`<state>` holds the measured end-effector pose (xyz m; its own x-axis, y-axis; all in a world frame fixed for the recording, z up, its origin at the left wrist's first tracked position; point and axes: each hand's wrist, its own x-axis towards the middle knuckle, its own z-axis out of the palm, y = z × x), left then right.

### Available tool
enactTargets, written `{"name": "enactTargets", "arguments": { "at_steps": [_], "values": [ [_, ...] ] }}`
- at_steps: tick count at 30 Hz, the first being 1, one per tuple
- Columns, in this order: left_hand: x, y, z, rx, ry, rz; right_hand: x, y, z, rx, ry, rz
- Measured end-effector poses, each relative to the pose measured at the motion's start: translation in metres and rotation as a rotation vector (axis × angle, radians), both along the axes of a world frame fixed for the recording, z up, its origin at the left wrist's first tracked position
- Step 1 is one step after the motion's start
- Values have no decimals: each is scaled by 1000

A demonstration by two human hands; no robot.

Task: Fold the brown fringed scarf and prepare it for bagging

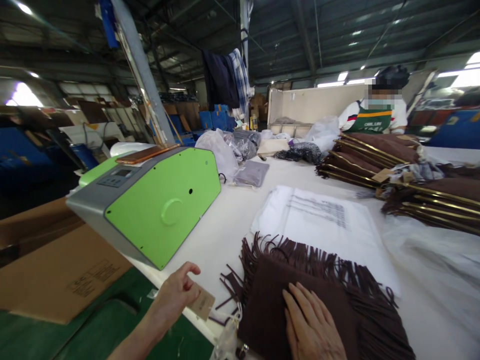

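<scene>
A folded dark brown scarf (pixel 318 280) with a long fringe lies on the white table (pixel 225 220) near its front edge. My right hand (pixel 313 325) rests flat on the scarf, fingers stretched out and together. My left hand (pixel 176 295) is at the scarf's left corner, thumb and fingers pinched on a small brown paper tag (pixel 202 303) that hangs from the scarf. A clear plastic bag (pixel 322 225) with printed text lies flat just behind the fringe.
A green and grey machine (pixel 150 200) stands at the table's left edge. Stacks of brown scarves (pixel 371 155) with gold bands lie at the right. Bags and packets (pixel 240 150) clutter the far end, where another person (pixel 375 112) stands. Cardboard (pixel 56 270) lies at left.
</scene>
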<state>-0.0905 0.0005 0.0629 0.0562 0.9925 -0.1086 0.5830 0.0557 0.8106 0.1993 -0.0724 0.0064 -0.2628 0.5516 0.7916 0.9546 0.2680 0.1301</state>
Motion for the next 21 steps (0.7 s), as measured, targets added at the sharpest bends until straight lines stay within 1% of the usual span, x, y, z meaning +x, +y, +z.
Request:
{"name": "enactTargets", "arguments": {
  "at_steps": [2, 3, 5, 6, 7, 8, 10, 11, 12, 13, 15, 16, 19, 21],
  "values": [
    [-16, -18, -15, -25, -23, 51, -1, 0, 0, -1, -26, 3],
    [-22, -27, -23, -71, -36, 54, -1, 1, 0, 4, -36, 1],
    [-28, -42, -39, -168, -18, 17, -1, 1, 1, 3, -54, 0],
    [-28, -49, -44, -165, 33, -6, 0, 1, 1, -3, -66, 3],
    [-27, -54, -47, -104, 108, -20, 0, 1, 1, -13, -79, 11],
    [-23, -57, -47, 12, 196, -23, 1, 1, 0, -21, -91, 20],
    [-8, -61, -42, 313, 338, -46, 2, 2, -2, -20, -101, 30],
    [2, -61, -38, 436, 369, -79, 3, 2, -3, -7, -100, 30],
    [13, -61, -36, 513, 378, -133, 4, 3, -4, 4, -102, 29],
    [24, -60, -34, 543, 382, -200, 4, 4, -5, 14, -108, 28],
    [45, -58, -37, 536, 398, -292, 6, 6, -7, 24, -129, 27],
    [54, -58, -40, 509, 409, -304, 6, 7, -7, 29, -140, 29],
    [71, -58, -47, 360, 422, -249, 8, 8, -7, 42, -170, 51],
    [76, -60, -44, 237, 402, -190, 9, 7, -6, 34, -183, 60]
  ]
}}
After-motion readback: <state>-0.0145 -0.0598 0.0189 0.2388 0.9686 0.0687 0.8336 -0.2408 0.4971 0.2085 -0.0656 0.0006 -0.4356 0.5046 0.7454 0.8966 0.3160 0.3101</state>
